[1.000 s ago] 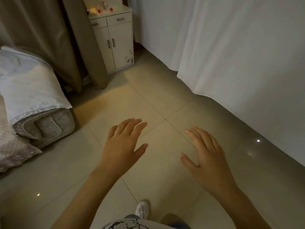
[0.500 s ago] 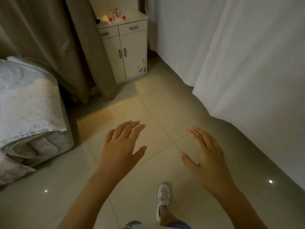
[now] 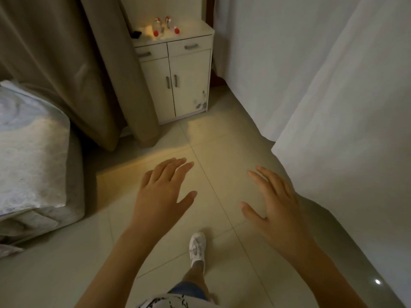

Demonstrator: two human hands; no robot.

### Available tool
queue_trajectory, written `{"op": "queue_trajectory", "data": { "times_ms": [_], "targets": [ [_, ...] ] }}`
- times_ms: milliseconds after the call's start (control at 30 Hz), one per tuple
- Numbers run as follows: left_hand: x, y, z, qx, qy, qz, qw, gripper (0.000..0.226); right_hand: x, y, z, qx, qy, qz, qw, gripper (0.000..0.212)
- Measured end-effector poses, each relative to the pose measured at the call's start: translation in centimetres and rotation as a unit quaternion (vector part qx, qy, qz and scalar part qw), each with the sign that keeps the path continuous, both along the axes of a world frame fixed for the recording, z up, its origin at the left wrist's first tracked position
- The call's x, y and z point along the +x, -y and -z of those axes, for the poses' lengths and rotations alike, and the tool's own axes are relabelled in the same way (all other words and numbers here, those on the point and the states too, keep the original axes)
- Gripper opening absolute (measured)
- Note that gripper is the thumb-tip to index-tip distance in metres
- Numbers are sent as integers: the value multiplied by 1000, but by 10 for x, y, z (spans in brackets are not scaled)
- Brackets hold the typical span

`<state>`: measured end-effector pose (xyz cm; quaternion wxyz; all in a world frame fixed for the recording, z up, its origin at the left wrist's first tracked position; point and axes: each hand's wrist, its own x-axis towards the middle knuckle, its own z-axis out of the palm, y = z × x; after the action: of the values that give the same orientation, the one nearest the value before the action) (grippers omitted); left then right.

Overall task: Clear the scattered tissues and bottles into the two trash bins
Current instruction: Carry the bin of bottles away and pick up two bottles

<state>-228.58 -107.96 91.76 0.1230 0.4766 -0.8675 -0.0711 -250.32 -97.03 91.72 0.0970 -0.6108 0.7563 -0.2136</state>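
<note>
Search step, as judged: the left hand (image 3: 161, 196) and right hand (image 3: 274, 203) hang empty, fingers apart, over the pale glossy tiled floor (image 3: 222, 134) at frame centre; no tissues, bottles or trash bins are visible, so locating them likely comes next.

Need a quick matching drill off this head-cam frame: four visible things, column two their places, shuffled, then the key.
Things
1. white two-door cabinet
2. white sneaker
3. brown curtain
4. two small red-and-white bottles

Places
A. on the tiled floor, between the forearms
B. on the cabinet's top
C. hanging left of the cabinet
D. against the far wall, centre

Pairs: 1-D, 2-A, 3-C, 4-B
</note>
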Motion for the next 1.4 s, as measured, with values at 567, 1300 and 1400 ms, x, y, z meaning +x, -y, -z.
{"op": "queue_trajectory", "data": {
  "times_ms": [567,1300,1400],
  "targets": [
    [-167,308,8,3,-5,7,1000,63,-165,301,-6,20,13,6,1000,70],
    [-326,626,13,55,3,-159,986,72,-341,730,9,45,-30,-205,977,68],
    [-314,667,21,62,-1,-188,980,76,-332,785,15,58,-25,-238,969,65]
  ]
}}
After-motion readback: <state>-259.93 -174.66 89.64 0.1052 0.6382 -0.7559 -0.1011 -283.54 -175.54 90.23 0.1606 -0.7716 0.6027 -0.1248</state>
